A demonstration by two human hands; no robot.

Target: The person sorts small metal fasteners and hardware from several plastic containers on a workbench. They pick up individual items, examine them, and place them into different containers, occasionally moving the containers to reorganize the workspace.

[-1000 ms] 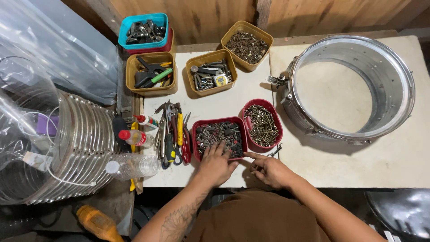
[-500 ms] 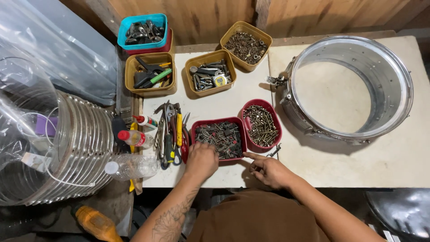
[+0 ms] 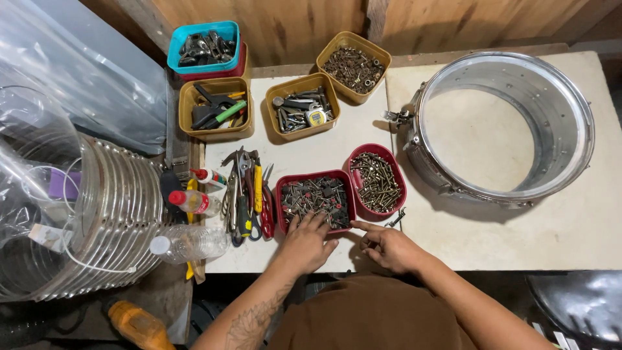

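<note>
My left hand (image 3: pixel 306 244) lies at the near edge of a red square tub (image 3: pixel 280 201) filled with dark screws and small black parts, fingers spread and tips reaching into them. My right hand (image 3: pixel 389 247) rests on the white tabletop (image 3: pixel 311 155) just right of that tub, index finger stretched out toward its near right corner, the other fingers curled. I cannot tell whether they hold anything. A second red tub (image 3: pixel 396 170) of long brown screws sits directly behind it.
A metal drum shell (image 3: pixel 414 152) stands at the right. Pliers and cutters (image 3: pixel 249 191) lie left of the red tubs. Three tan tubs (image 3: pixel 353 66) and a teal one (image 3: pixel 204 44) hold hardware at the back. Stacked metal hoops (image 3: pixel 123 207), bottles (image 3: pixel 193 201) and an orange drill (image 3: pixel 137 324) sit left.
My left hand drew back to the left with fingers bunched, then went forward again and spread its fingers into the dark-screw tub. My right hand has stayed put.
</note>
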